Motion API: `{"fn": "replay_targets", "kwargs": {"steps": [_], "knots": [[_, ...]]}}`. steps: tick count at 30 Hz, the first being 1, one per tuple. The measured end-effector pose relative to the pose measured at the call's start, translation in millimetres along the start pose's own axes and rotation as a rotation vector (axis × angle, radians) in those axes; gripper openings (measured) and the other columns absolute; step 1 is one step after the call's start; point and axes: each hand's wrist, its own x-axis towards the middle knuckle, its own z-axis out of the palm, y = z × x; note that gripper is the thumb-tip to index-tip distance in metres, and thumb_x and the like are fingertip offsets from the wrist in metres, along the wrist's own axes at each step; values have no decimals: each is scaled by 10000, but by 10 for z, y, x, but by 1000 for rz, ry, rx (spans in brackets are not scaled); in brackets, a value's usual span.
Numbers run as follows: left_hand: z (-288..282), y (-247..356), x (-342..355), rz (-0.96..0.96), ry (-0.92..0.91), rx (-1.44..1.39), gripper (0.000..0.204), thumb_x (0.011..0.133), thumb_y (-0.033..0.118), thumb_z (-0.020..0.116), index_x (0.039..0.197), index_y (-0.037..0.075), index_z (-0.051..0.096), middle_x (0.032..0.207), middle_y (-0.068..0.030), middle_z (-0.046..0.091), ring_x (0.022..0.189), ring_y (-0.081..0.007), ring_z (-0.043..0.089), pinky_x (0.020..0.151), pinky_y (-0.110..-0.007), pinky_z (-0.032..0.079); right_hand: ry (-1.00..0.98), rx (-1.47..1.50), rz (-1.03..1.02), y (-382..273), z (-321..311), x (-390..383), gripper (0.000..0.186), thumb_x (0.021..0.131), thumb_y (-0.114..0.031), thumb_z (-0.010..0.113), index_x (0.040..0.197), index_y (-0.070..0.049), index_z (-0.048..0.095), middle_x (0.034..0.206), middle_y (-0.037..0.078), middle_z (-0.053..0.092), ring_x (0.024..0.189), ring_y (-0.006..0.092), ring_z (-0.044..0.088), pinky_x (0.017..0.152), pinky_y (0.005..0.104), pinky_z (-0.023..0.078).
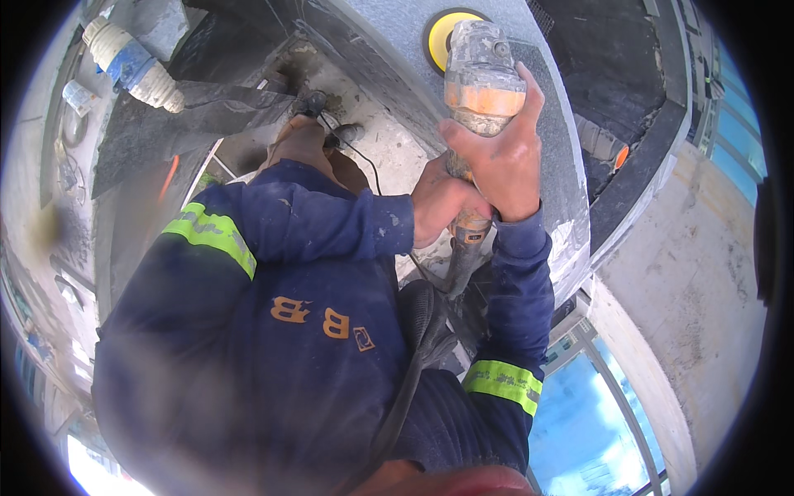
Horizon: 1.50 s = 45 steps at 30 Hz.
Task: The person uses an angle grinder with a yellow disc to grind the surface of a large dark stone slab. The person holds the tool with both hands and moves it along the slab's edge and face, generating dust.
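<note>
A dusty angle polisher (pixel 486 78) with an orange band lies lengthwise in front of me, its round yellow-and-black pad (pixel 433 43) at the far end over the grey stone slab (pixel 550 107). Around the tool's body, just behind its head, my right hand (pixel 511 161) is closed. Lower down, my left hand (pixel 447 202) grips the rear part of the polisher from the left. The underside of the pad is hidden, so I cannot tell how fully it touches the stone. A dark hose or thick cable (pixel 461 269) leaves the tool's rear end toward my body.
A white-and-blue connector (pixel 132 66) sits at the far left. Near my feet, a thin black cable (pixel 364 157) crosses the dusty floor (pixel 393 136). Right of the slab are a dark recess (pixel 616 66), an orange-tipped cylinder (pixel 604 145) and a pale ledge (pixel 686 281).
</note>
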Motion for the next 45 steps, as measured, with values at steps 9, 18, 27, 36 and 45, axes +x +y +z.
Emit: {"fn": "replay_targets", "kwargs": {"steps": [9,18,27,36,45], "knots": [[420,144,782,-96,-34,92,346,618,-57,685,957,-62,613,826,-143,641,715,-243,647,610,-356,512,126,-51,88,815,-473,440,857,724,-275,828,1350,71,356,1220,191,507,1044,257,606,882,340,507],[478,100,760,-41,-25,181,249,664,-26,669,907,-71,638,837,-141,643,735,-241,645,647,-356,512,100,-99,55,958,-500,365,645,749,-276,808,1251,-44,475,1219,198,447,1053,303,590,907,343,493],[452,90,817,-136,-69,164,238,664,-35,658,900,-64,647,828,-144,651,724,-237,649,640,-356,514,70,-479,-60,964,-528,417,835,733,-278,831,1353,51,378,1227,187,460,1073,270,581,918,343,487],[454,119,825,-173,-96,115,346,619,-57,678,960,-67,623,848,-144,642,736,-249,647,629,-369,514,98,-399,-38,1064,-557,459,713,726,-275,821,1277,2,463,1206,191,454,1063,303,586,913,354,486],[392,103,799,-74,-60,96,288,614,-58,685,898,-64,636,823,-144,640,717,-252,644,620,-368,508,71,-146,8,997,-470,387,662,767,-276,799,1298,-8,509,1262,180,407,1099,278,582,934,338,482]]}}
